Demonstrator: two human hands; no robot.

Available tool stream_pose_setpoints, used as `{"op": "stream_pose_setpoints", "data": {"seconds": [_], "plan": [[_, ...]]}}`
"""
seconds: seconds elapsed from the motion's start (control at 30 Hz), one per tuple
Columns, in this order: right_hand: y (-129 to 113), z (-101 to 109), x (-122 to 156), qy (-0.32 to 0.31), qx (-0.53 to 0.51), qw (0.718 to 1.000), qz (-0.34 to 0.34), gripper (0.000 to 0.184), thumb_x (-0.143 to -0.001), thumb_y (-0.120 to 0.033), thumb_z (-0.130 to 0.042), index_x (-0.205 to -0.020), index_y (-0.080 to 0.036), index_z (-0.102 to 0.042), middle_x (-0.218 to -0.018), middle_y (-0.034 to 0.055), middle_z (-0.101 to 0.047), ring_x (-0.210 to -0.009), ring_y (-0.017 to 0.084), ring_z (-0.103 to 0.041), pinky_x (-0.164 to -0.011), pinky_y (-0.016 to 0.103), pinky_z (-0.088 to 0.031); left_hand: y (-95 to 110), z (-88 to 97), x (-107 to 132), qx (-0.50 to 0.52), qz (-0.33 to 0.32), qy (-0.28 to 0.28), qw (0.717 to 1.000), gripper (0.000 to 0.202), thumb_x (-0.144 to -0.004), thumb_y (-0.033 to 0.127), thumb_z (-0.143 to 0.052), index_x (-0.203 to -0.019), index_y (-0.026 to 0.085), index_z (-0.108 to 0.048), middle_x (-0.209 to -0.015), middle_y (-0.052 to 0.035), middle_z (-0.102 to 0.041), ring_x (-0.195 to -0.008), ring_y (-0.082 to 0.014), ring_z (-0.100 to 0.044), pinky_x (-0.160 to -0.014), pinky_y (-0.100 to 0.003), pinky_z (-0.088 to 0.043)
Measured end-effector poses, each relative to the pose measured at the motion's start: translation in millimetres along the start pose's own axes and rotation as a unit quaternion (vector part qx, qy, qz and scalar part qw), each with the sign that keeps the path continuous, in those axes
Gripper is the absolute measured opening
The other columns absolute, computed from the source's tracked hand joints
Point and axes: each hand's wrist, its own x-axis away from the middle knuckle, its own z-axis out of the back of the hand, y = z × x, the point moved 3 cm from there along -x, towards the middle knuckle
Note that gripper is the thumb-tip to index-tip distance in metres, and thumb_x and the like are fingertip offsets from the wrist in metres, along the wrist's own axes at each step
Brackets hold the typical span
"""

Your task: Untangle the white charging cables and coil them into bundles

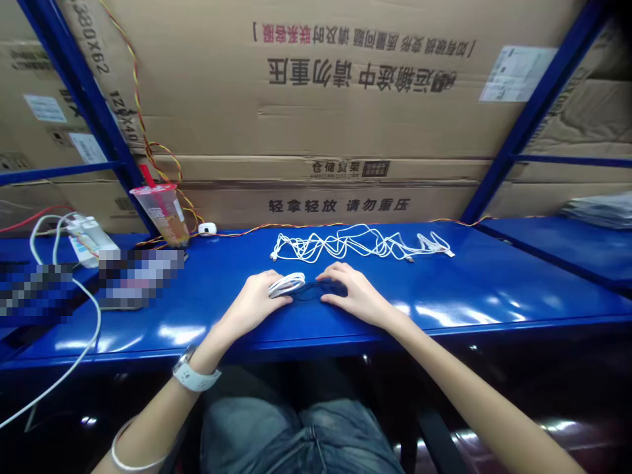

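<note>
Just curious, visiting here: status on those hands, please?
Left hand on a coiled white cable. Right hand at a thin black cord. Tangled white cables lie beyond, on the glossy blue metal bench.

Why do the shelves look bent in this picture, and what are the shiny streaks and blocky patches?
In the head view, wide-angle distortion makes the blue uprights lean inward, glare streaks the blue tabletop, and pixelated blocks hide things at left.
</note>
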Motion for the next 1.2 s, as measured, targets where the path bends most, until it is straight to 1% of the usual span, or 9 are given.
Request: {"op": "stream_pose_setpoints", "data": {"seconds": [0.07,0.13,0.2,0.27,0.4,0.63,0.9,1.03,1.2], "plan": [[1,1,-6,-0.038,-0.015,0.999,0.025,0.041,-0.081,-0.029,-0.067,-0.12,-0.024,-0.058,-0.12,0.0072,-0.056,-0.114,0.023,-0.05,-0.099,0.04,-0.041,2,-5.2,-4,-0.004,-0.016,-0.003,1.0,0.018,-0.074,0.03,-0.069,-0.088,0.018,-0.067,-0.091,-0.0032,-0.067,-0.083,-0.0186,-0.061,-0.076,-0.028,-0.044],[3,1,-15,-0.072,-0.015,0.997,0.036,0.046,-0.081,-0.031,-0.067,-0.124,-0.023,-0.055,-0.121,0.0079,-0.057,-0.115,0.025,-0.049,-0.099,0.041,-0.041,4,-10.6,-9,-0.025,-0.019,-0.006,0.999,0.023,-0.072,0.03,-0.071,-0.091,0.018,-0.068,-0.092,-0.0044,-0.068,-0.084,-0.0205,-0.062,-0.076,-0.029,-0.044],[5,1,-23,-0.104,-0.014,0.994,0.039,0.042,-0.08,-0.03,-0.067,-0.12,-0.02,-0.059,-0.116,0.0087,-0.059,-0.11,0.025,-0.052,-0.095,0.04,-0.042,3,-15.3,-14,-0.054,-0.01,-0.013,0.998,0.024,-0.071,0.031,-0.072,-0.091,0.018,-0.068,-0.091,-0.0056,-0.068,-0.084,-0.0219,-0.062,-0.074,-0.03,-0.043],[6,0,-29,-0.118,-0.013,0.992,0.035,0.031,-0.08,-0.028,-0.067,-0.109,-0.018,-0.064,-0.107,0.0084,-0.062,-0.102,0.023,-0.055,-0.09,0.037,-0.044,2,-18.7,-17,-0.074,0.0,-0.025,0.997,0.019,-0.072,0.03,-0.07,-0.086,0.017,-0.068,-0.088,-0.006,-0.067,-0.081,-0.0216,-0.061,-0.071,-0.029,-0.042],[9,-2,-32,-0.082,-0.032,0.996,0.007,0.012,-0.08,-0.023,-0.066,-0.089,-0.016,-0.066,-0.091,0.0056,-0.063,-0.086,0.019,-0.058,-0.078,0.031,-0.046,2,-21.5,-19,-0.096,0.012,-0.032,0.995,0.009,-0.077,0.026,-0.064,-0.075,0.016,-0.065,-0.081,-0.0057,-0.065,-0.075,-0.0188,-0.06,-0.066,-0.027,-0.038],[8,-8,-25,-0.049,-0.056,0.997,-0.027,0.001,-0.079,-0.017,-0.064,-0.079,-0.016,-0.064,-0.079,0.0027,-0.062,-0.071,0.014,-0.057,-0.067,0.025,-0.044,7,-24.3,-18,-0.124,0.038,-0.021,0.991,0.013,-0.082,0.022,-0.054,-0.073,0.016,-0.061,-0.081,-0.0064,-0.064,-0.074,-0.0183,-0.059,-0.066,-0.027,-0.038],[2,-12,-23,-0.021,0.016,0.999,-0.025,0.007,-0.079,-0.01,-0.062,-0.074,-0.015,-0.062,-0.074,0.0033,-0.062,-0.067,0.013,-0.056,-0.065,0.025,-0.041,12,-30.8,-11,-0.179,0.043,-0.018,0.983,0.015,-0.084,0.016,-0.047,-0.081,0.018,-0.062,-0.097,-0.0072,-0.062,-0.08,-0.0188,-0.06,-0.07,-0.028,-0.04],[5,-14,-23,-0.023,0.024,0.999,-0.041,0.006,-0.08,-0.011,-0.061,-0.077,-0.015,-0.064,-0.075,0.0037,-0.064,-0.067,0.013,-0.056,-0.063,0.024,-0.04,17,-31.9,-8,-0.206,0.054,-0.025,0.977,0.019,-0.087,0.019,-0.043,-0.09,0.021,-0.062,-0.105,-0.0069,-0.061,-0.086,-0.0198,-0.062,-0.069,-0.027,-0.042],[3,-19,-20,-0.02,0.086,0.995,-0.045,0.011,-0.083,-0.013,-0.055,-0.079,-0.015,-0.065,-0.082,0.0064,-0.064,-0.072,0.015,-0.057,-0.066,0.025,-0.039,21,-35.8,-8,-0.286,0.098,-0.026,0.953,0.028,-0.092,0.019,-0.034,-0.103,0.019,-0.059,-0.109,-0.0108,-0.06,-0.086,-0.0226,-0.064,-0.07,-0.03,-0.045]]}}
